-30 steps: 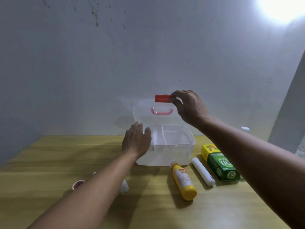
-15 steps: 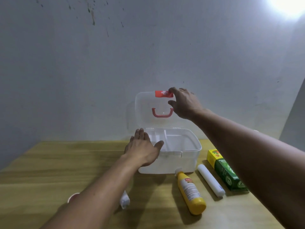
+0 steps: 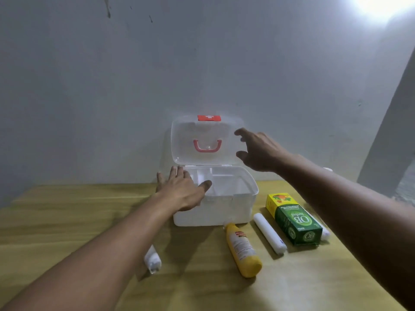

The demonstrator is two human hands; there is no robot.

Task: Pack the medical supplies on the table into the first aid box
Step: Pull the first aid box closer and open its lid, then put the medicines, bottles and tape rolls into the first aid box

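Observation:
The white first aid box (image 3: 226, 212) stands open on the wooden table, its clear lid (image 3: 205, 140) upright against the wall with a red latch and pink handle. My left hand (image 3: 183, 191) lies flat on the box's front left rim, fingers spread. My right hand (image 3: 258, 149) hovers open just right of the lid, touching nothing. In front of the box lie a yellow bottle (image 3: 243, 250), a white gauze roll (image 3: 269, 236) and a green and yellow OB herbal carton (image 3: 294, 221). Another white roll (image 3: 152, 259) lies partly under my left forearm.
The table (image 3: 67, 221) meets a grey wall behind the box. A further white roll end (image 3: 325, 233) peeks out behind the carton. A small white object (image 3: 327, 169) shows beyond my right forearm. A bright light glares at the top right.
My right hand has let go of the lid's red latch and drawn back to the right. The lid now stands fully upright. My left hand shifted onto the box rim.

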